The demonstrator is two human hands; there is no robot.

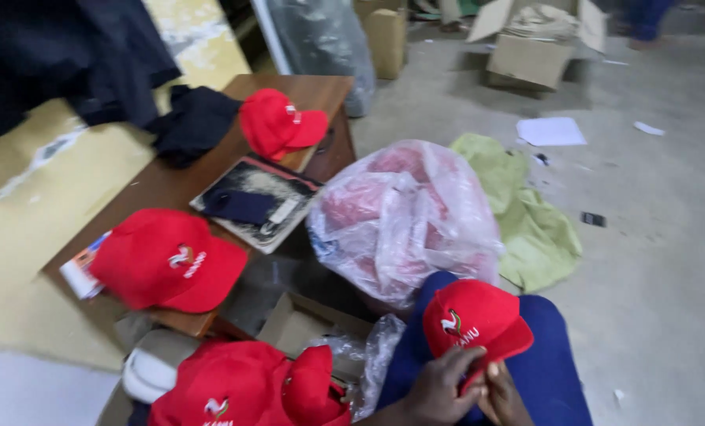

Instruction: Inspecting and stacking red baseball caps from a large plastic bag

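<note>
red caps sorted on a grey concrete floor

a grey concrete floor (652,260) fills the right side, littered with a sheet of white paper (550,131) and small scraps, and an open cardboard box (532,47) stands at the far end. a low brown wooden bench (171,185) runs along a yellowish wall on the left.

low in the view, both hands meet on a red cap with a white emblem (475,322), which rests on the person's blue-clad lap (553,371). the left hand (439,388) has its grip closed over the cap's brim from the near side, fingers curled onto the red cloth. the right hand (501,394) pinches the brim's edge just beside it, its grip also grasping the cap.

just beyond the lap sits a clear plastic bag stuffed with red cloth (404,221), and a light green cloth (530,221) lies crumpled on the floor touching its far side. on the bench, a second red cap (167,260) lies at the near end over a small booklet, a third red cap (277,122) lies at the far end beside a dark garment (195,122), and a worn dark book (256,203) lies between them. a heap of more red caps (250,390) sits at the bottom edge, left of the hands, next to a small open carton (301,322).
</note>
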